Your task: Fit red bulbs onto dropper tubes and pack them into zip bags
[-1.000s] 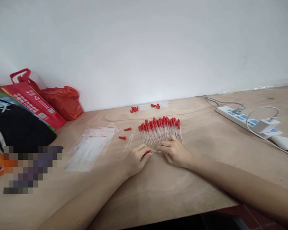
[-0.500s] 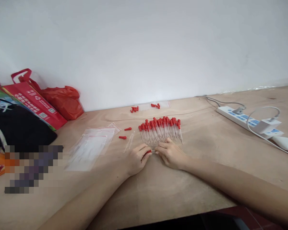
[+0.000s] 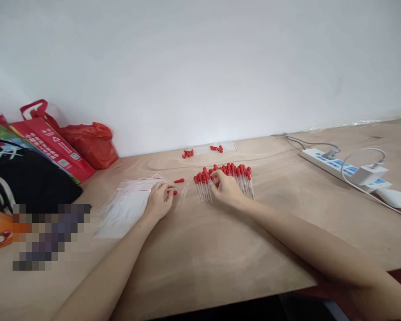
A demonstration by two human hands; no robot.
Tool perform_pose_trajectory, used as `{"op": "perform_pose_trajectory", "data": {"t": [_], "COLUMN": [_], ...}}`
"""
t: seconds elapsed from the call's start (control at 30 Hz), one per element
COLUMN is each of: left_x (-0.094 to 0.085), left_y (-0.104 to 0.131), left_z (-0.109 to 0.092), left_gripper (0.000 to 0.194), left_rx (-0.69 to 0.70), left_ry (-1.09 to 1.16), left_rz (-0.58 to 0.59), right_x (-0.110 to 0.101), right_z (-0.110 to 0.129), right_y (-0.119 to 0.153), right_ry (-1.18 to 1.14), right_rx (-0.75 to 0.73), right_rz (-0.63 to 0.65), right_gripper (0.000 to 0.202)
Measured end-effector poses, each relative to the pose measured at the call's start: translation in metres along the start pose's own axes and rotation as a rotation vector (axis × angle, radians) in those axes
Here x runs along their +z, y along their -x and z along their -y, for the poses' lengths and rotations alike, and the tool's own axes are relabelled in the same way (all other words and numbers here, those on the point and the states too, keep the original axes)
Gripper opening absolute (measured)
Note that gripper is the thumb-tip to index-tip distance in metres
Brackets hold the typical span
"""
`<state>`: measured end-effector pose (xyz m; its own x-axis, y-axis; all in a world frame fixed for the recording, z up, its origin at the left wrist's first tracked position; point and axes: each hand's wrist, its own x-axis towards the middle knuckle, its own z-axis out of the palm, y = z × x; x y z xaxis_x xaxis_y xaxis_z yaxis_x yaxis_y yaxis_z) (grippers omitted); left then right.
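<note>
My right hand (image 3: 227,189) is over the row of glass droppers with red rubber bulbs (image 3: 242,171). Its thumb and fingers are pinched at the red end of a dropper; the hand hides part of the row. At the left, my left hand (image 3: 160,198) has its fingertips closed on a loose red rubber bulb (image 3: 172,192), beside the plastic bags. A second loose bulb (image 3: 179,180) lies just beyond it. Between the hands, thin clear glass tubes (image 3: 181,198) lie on the table.
Clear zip bags (image 3: 118,218) lie at left. By the wall are another bag (image 3: 203,148) and more red bulbs (image 3: 187,154). A power strip (image 3: 341,165) with plugs and cables stands at right. Red bags (image 3: 93,145) and a black bag (image 3: 36,178) crowd the left side.
My hands have moved apart from the dropper they both held. The right went forward to the dropper row, the left went left to the loose bulb.
</note>
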<state>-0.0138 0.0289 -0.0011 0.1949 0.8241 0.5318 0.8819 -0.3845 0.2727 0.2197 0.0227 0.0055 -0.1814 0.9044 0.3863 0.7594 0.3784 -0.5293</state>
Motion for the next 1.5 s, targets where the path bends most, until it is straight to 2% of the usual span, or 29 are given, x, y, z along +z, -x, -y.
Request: {"op": "perform_pose_trajectory", "data": {"t": [0.17,0.33,0.47,0.6,0.87,1.0,1.13,1.17,1.27,1.37,1.4,1.5], "left_x": [0.004,0.003,0.007,0.011,0.011,0.012,0.016,0.017,0.017,0.016,0.015,0.014], "left_y": [0.002,0.003,0.001,-0.001,-0.002,-0.002,0.0,0.001,0.002,0.004,0.005,0.012], "left_z": [0.012,0.011,0.013,0.015,0.009,0.003,0.005,0.006,0.009,0.004,-0.001,-0.023], "left_gripper": [0.022,0.02,0.02,0.016,0.013,0.015,0.007,0.004,0.022,0.03,0.027,0.015], "left_rx": [-0.089,-0.083,-0.096,-0.062,-0.018,-0.031,-0.048,-0.055,-0.083,-0.082,-0.061,0.067], "left_ry": [0.025,0.026,0.04,0.042,0.071,0.021,0.025,0.033,0.08,0.121,0.123,0.154], "left_rz": [0.136,0.18,0.186,0.151,0.116,0.073,0.042,0.029,-0.058,-0.152,-0.155,-0.089], "right_x": [0.033,0.055,0.055,0.053,0.054,0.058,0.058,0.056,0.042,0.023,0.016,0.0], "right_z": [0.036,0.044,0.043,0.052,0.071,0.075,0.077,0.077,0.069,0.045,0.033,-0.008], "right_y": [-0.029,-0.039,-0.038,-0.032,-0.025,-0.028,-0.028,-0.027,-0.02,-0.006,0.001,0.021], "right_ry": [0.239,0.328,0.347,0.346,0.392,0.424,0.444,0.445,0.442,0.436,0.42,0.263], "right_rx": [0.026,0.027,0.012,-0.012,0.024,0.03,0.032,0.028,0.005,-0.031,-0.071,-0.334], "right_rz": [0.089,0.14,0.151,0.163,0.345,0.37,0.369,0.365,0.321,0.248,0.227,0.122], "right_gripper": [0.023,0.024,0.022,0.027,0.029,0.026,0.028,0.027,0.024,0.026,0.025,0.025]}}
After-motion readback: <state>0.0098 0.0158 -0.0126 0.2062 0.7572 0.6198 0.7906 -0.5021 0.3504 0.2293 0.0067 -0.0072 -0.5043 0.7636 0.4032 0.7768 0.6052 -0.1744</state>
